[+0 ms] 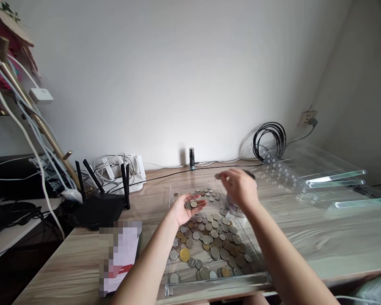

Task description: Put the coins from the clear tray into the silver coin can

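My left hand [181,210] is held palm up over a clear acrylic tray [180,290], with a few coins [193,204] cupped in its fingers. Between the thumb and fingers of my right hand [239,186] a single coin [218,176] is pinched, raised above the tray's far right side. Many silver, bronze and gold-coloured coins [214,233] are spread over the tray floor, among them a large gold coin [184,255]. A round clear jar [241,212] stands just right of the tray, mostly hidden behind my right hand.
A black router [98,209] with upright antennas and a pixelated flat object [122,258] lie to the left. White cables [114,167] and a small dark bottle [191,158] stand near the wall. Coiled black cable [269,142] and clear acrylic panels [333,180] are at right.
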Demonstrator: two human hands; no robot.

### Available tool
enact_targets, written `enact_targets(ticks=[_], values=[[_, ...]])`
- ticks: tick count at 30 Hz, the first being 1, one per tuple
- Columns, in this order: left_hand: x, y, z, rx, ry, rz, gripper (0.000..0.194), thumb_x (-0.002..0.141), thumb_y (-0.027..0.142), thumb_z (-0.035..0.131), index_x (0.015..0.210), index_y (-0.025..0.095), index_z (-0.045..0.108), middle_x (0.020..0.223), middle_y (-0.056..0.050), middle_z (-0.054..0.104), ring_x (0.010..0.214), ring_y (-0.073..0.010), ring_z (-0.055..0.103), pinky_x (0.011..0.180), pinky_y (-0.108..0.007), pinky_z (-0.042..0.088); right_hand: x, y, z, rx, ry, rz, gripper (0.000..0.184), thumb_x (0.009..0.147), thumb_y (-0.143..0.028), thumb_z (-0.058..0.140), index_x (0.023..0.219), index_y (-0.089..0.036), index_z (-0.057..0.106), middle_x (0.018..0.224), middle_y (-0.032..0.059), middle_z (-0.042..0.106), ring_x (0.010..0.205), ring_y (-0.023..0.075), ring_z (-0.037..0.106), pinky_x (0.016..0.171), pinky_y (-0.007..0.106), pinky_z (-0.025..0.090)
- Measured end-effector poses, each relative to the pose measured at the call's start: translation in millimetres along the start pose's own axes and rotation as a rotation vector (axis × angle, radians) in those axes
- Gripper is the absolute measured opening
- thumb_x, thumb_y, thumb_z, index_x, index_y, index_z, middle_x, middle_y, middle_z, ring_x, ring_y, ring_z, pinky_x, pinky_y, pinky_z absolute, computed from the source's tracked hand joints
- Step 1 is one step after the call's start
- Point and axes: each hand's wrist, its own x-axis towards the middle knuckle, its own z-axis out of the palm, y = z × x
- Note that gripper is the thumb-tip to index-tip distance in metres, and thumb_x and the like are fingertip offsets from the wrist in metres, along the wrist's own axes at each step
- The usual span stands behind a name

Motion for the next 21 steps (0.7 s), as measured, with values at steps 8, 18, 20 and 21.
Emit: enact_targets(ticks=[8, 18, 20, 21], values=[[1.4, 1.0, -0.3, 0.063, 0.029, 0.034, 0.025, 0.082, 0.018, 0.037, 0.089, 0.001, 0.055, 0.093, -0.022, 0.062, 0.086, -0.023, 0.062, 0.072, -0.029, 0.052, 10.9, 48.4, -17.4, -0.246, -0.002, 0.379, 0.024, 0.075, -0.034, 0.045, 0.073, -0.022, 0.065, 0.087, 0.0042, 0.058, 0.082, 0.0185, 0.049, 0.055, 0.026, 0.032], [0.5, 0.2, -0.8, 0.073, 0.016, 0.03, 0.026, 0.083, 0.021, 0.038, 0.088, 0.003, 0.056, 0.087, -0.021, 0.064, 0.085, -0.023, 0.063, 0.072, -0.03, 0.052, 8.9, 46.1, -15.4, -0.281, -0.022, 0.339, 0.023, 0.071, -0.033, 0.047, 0.075, -0.021, 0.067, 0.086, 0.006, 0.059, 0.084, 0.0206, 0.05, 0.058, 0.028, 0.036], [1.2, 0.1, -1.4, 0.078, 0.012, 0.028, 0.026, 0.083, 0.021, 0.038, 0.089, 0.003, 0.056, 0.088, -0.021, 0.064, 0.085, -0.0226, 0.063, 0.073, -0.03, 0.052, 11.4, 52.3, -15.6, -0.272, -0.044, 0.369, 0.022, 0.069, -0.033, 0.049, 0.073, -0.021, 0.068, 0.083, 0.0062, 0.06, 0.081, 0.0206, 0.051, 0.056, 0.027, 0.036], [1.3, 0.1, -1.4, 0.082, 0.008, 0.027, 0.025, 0.083, 0.02, 0.038, 0.089, 0.003, 0.056, 0.089, -0.021, 0.063, 0.085, -0.0226, 0.063, 0.074, -0.03, 0.051, 12.7, 55.8, -16.1, -0.268, -0.06, 0.381, 0.022, 0.069, -0.034, 0.05, 0.072, -0.021, 0.068, 0.081, 0.0063, 0.06, 0.079, 0.0206, 0.052, 0.055, 0.028, 0.036]])
